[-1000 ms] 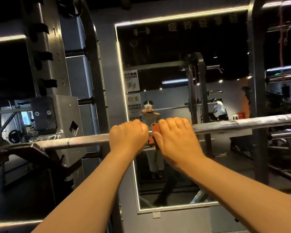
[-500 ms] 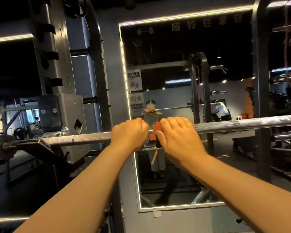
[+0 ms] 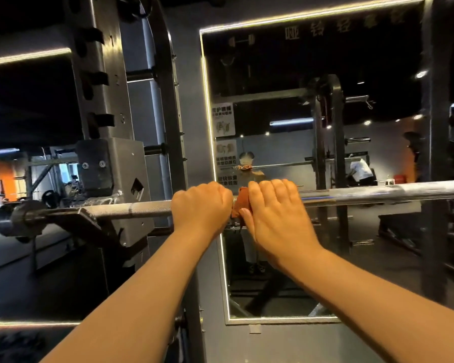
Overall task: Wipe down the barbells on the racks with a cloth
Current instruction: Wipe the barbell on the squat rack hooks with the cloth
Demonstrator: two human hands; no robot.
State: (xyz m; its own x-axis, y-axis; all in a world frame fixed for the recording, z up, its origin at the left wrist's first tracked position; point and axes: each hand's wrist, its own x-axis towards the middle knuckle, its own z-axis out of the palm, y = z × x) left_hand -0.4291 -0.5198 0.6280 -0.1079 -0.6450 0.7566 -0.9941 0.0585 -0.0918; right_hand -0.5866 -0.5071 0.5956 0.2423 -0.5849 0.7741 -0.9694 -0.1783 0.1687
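Note:
A steel barbell (image 3: 378,193) runs across the view at chest height, resting at its left end on a rack hook (image 3: 89,218). My left hand (image 3: 201,205) grips the knurled bar just left of centre. My right hand (image 3: 275,213) sits right beside it, its fingers curled over the bar and round an orange cloth (image 3: 240,201). Only a small fold of the cloth shows between my two hands; the rest is hidden under my right palm.
The rack's left upright (image 3: 102,87) with numbered slots stands behind the bar. A lit-edged wall mirror (image 3: 273,61) faces me, reflecting the rack and another person. A second upright (image 3: 435,127) rises at the right. Dark gym floor lies below.
My hands have stayed together on the bar, while the view has shifted a little so the left rack and hook sit further right. The cloth's hanging strip no longer shows below my hands.

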